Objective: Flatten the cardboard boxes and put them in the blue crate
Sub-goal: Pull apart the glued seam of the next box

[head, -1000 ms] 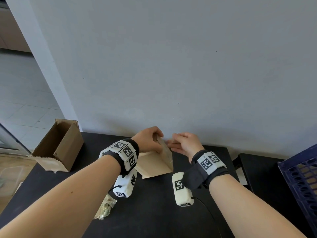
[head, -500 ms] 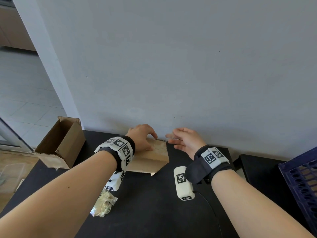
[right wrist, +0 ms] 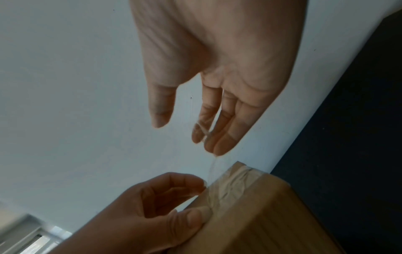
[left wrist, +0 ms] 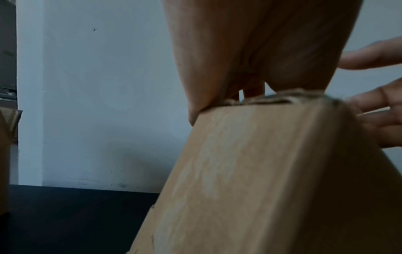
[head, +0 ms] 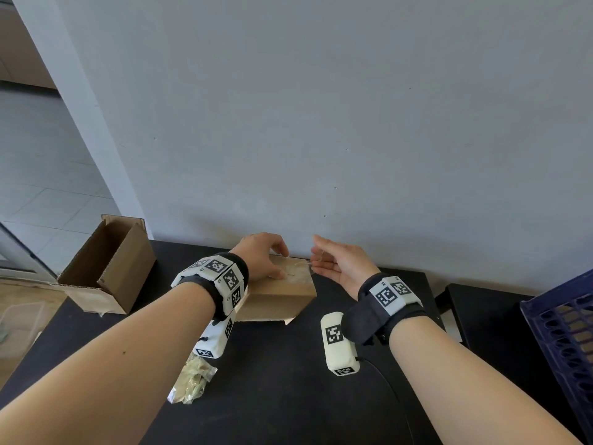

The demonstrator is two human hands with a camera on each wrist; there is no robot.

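A closed brown cardboard box (head: 282, 293) lies flat on the black table (head: 288, 396) by the wall, with wrinkled clear tape (right wrist: 234, 182) along its top seam. My left hand (head: 272, 261) holds its top: the thumb presses near the tape and the fingers curl over the far edge. My right hand (head: 324, 255) hovers open just off the box's right end, with a thin strand of tape (right wrist: 205, 132) stuck to its fingertips and stretching down to the box. In the left wrist view the box's side (left wrist: 250, 171) fills the frame under my palm (left wrist: 261, 51).
An open, empty cardboard box (head: 109, 268) stands at the table's left rear corner. A crumpled wad of tape (head: 192, 377) lies near my left forearm. The blue crate (head: 564, 332) sits at the far right, beyond a gap and a lower black surface (head: 481, 316).
The box, tipped up on an edge a second ago, now lies flat. My right hand has let go of it, opened and drawn slightly right. My left hand stays on top.
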